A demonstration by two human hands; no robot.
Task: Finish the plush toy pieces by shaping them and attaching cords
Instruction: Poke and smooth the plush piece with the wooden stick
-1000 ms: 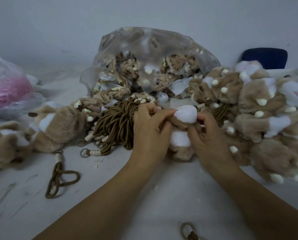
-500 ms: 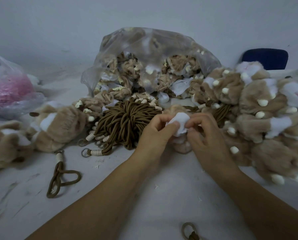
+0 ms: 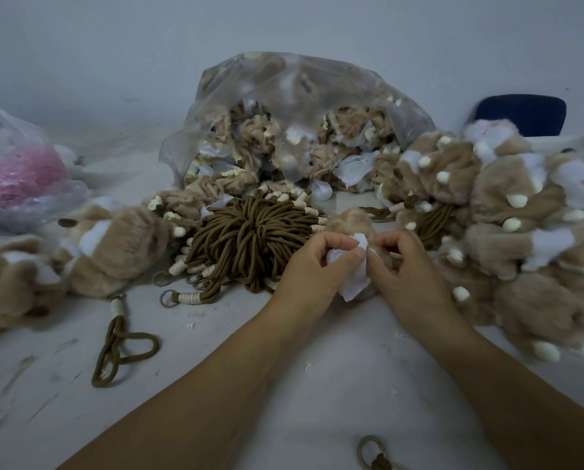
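Note:
A small tan plush piece (image 3: 350, 220) with a white fabric part sits at the table's middle, held between both hands. My left hand (image 3: 312, 266) pinches the white fabric with thumb and forefinger. My right hand (image 3: 407, 269) pinches the same piece from the right side. Just left of it lies a bundle of brown cords (image 3: 249, 239) with cream wrapped ends and metal rings. One loose brown cord (image 3: 121, 347) lies apart at the front left. Most of the piece's tan body is hidden behind my fingers.
An open clear bag of unshaped plush pieces (image 3: 294, 130) stands behind. Shaped tan plush toys pile at the right (image 3: 507, 225) and left (image 3: 107, 245). A pink-filled plastic bag (image 3: 15, 178) sits far left. A ringed cord end (image 3: 372, 452) lies near the front edge. A blue chair back (image 3: 521, 113) is at the far right.
The white part, rounded and raised a second ago, is now flattened and pulled lower between my fingertips. Both hands have drawn closer together and slightly down.

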